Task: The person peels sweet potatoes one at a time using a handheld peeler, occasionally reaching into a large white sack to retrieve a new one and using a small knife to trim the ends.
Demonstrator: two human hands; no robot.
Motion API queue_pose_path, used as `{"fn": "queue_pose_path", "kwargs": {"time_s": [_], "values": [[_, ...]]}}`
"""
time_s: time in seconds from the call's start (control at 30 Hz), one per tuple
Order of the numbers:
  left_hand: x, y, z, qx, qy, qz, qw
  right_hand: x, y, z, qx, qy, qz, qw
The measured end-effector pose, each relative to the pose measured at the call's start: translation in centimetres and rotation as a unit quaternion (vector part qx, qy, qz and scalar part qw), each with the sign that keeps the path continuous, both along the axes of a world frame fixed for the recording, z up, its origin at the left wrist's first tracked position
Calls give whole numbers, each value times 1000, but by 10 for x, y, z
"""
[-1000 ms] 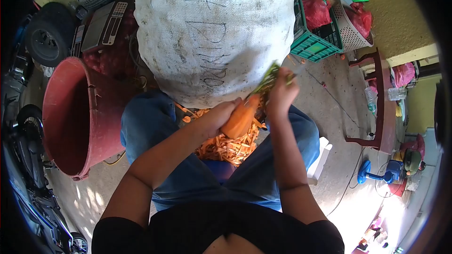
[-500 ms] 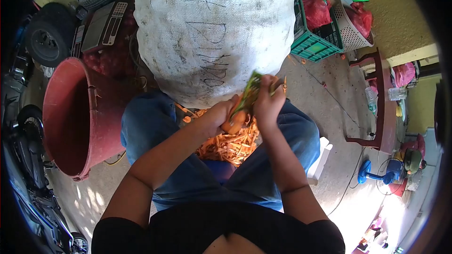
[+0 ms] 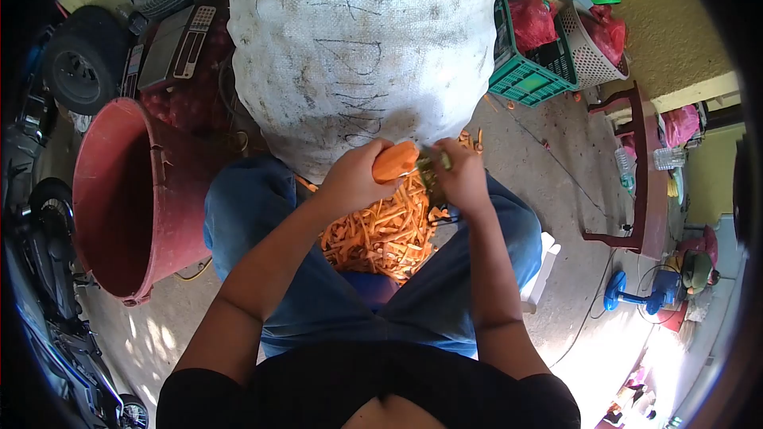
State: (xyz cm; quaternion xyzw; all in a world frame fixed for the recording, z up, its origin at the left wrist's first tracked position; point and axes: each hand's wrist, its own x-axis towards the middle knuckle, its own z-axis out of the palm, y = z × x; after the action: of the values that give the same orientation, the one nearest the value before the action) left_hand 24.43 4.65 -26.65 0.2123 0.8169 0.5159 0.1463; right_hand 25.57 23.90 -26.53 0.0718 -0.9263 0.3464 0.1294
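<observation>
The person is sitting with knees apart and peeling: the left hand (image 3: 354, 179) is clenching around a carrot (image 3: 395, 161), fingers wrapping over its near part so that the bare orange end is sticking out toward the right hand (image 3: 462, 179). The right hand is gripping a small peeler (image 3: 435, 161) with a greenish handle, and its head is meeting the carrot's free end just beside the left hand's fingertips; whether the blade is actually biting is too small to tell. Below both hands, between the knees, a heap of orange peelings (image 3: 381, 230) is lying on the floor, with a few strips scattering just beyond the right hand. Directly beyond the hands a big white sack (image 3: 358, 48) is standing, a red tub (image 3: 119, 191) is sitting well out from the left hand, and a green crate (image 3: 528, 79) is standing beyond the right hand. Judging by the pose, a stroke along the carrot is being set up. The next move seems to call for a firm left-hand hold, a stroke directed away from those fingers, and then a slight turn of the carrot to present unpeeled skin.
</observation>
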Motion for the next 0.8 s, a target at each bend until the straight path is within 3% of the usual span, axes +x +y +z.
{"fn": "queue_pose_path", "kwargs": {"time_s": [0.07,0.33,0.5,0.73,0.8], "values": [[-1,0,2,19,2,23,1000,4,-9,0,-12,-46,69,996],[2,5,3,14,16,6,1000,4,-10,-9,60,-82,67,993],[6,4,2,18,83,-4,996,3,-13,-18,-39,-66,64,995],[12,0,15,27,24,-2,999,-5,-13,-37,-37,-77,52,995],[30,6,26,44,89,-221,970,-16,-3,-61,115,-192,-74,972]]}}
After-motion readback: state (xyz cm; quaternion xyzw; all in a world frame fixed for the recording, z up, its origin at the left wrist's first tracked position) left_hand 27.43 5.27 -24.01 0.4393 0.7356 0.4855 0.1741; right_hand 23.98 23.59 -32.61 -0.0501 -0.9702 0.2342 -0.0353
